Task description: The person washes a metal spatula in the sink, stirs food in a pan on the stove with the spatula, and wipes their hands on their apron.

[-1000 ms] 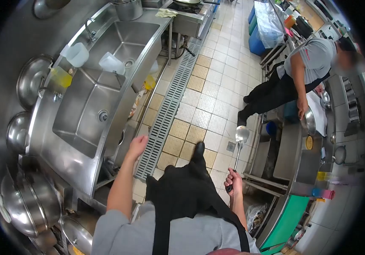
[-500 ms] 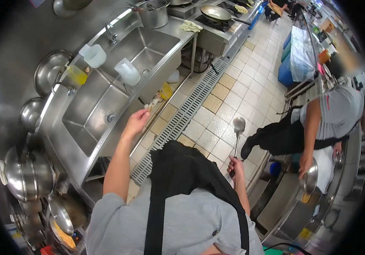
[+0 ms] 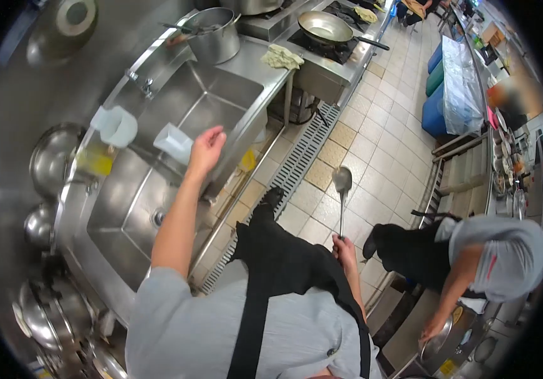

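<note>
My right hand [image 3: 346, 252] is closed around the handle of a long metal ladle [image 3: 342, 183], its bowl pointing ahead over the tiled floor. My left hand [image 3: 207, 150] is raised by the front rim of a steel double sink [image 3: 138, 215]. Its fingers are loosely bent with nothing visible in them. Just left of it, a translucent plastic container [image 3: 174, 144] rests on the sink divider. Farther back stand a white plastic jug [image 3: 118, 126] and a container of yellow liquid [image 3: 97, 162].
A pot [image 3: 214, 39] stands beyond the sink, near a cloth [image 3: 282, 57]. A frying pan [image 3: 325, 28] sits on the stove, its handle over the aisle. At right a co-worker [image 3: 499, 259] bends with one hand at a metal bowl [image 3: 437, 344]. Blue bins [image 3: 434, 112] line the aisle.
I have moved forward along the sink. My left hand has risen towards the plastic container, and the ladle has shifted slightly left in view. The co-worker bends lower.
</note>
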A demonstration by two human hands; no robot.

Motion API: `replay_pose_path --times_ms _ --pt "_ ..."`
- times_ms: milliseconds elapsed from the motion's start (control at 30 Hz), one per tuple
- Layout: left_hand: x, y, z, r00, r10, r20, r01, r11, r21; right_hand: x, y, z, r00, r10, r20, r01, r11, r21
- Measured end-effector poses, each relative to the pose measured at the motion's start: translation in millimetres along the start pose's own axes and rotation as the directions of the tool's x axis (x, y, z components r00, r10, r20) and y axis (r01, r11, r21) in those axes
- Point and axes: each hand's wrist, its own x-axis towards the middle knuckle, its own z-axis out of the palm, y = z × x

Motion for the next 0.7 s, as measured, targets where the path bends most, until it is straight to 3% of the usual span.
replay_pose_path --times_ms 100,167,267,333,400,467,533,633,700 --pt "142.4 -4.7 11.5 0.986 0.169 0.011 -0.169 0.985 0.042 31.7 -0.6 27.1 0.995 0.032 -0.095 -0.035 0.999 -0.031" --pt "223.4 14.4 15.6 0.986 0.143 0.085 -0.157 0.969 0.189 50.7 -6.5 42.0 0.982 0.058 -0.179 -0.073 0.994 -0.081" --pt "328.7 17.6 16.8 0.985 0.128 0.114 -0.159 0.932 0.325 60.1 -32.5 65.4 0.972 0.066 -0.226 -0.033 0.989 0.147" --pt "383.7 0.3 12.9 0.98 0.184 0.073 -0.197 0.875 0.441 51.8 -63.8 90.6 0.958 0.043 -0.284 0.004 0.987 0.162" --pt "419.6 -18.0 6.2 0.931 0.363 -0.04 -0.293 0.808 0.51 46.3 -88.0 108.9 0.938 0.055 -0.344 0.003 0.986 0.166" --pt "417.1 23.8 -3.3 0.999 -0.03 -0.01 0.032 0.891 0.453 48.0 -90.9 107.9 0.938 0.058 -0.343 -0.009 0.99 0.142" --pt "438.6 -13.0 -8.3 0.991 0.131 0.017 -0.125 0.884 0.451 55.4 -93.8 113.2 0.925 0.087 -0.369 -0.026 0.986 0.166" --pt "434.5 -19.8 11.5 0.94 0.306 -0.151 -0.192 0.841 0.506 59.1 -93.9 125.2 0.906 0.15 -0.397 -0.064 0.973 0.222" --pt "436.9 -44.3 44.5 0.89 0.417 -0.181 -0.249 0.781 0.573 62.7 -89.8 127.8 0.895 0.17 -0.412 -0.055 0.96 0.276"
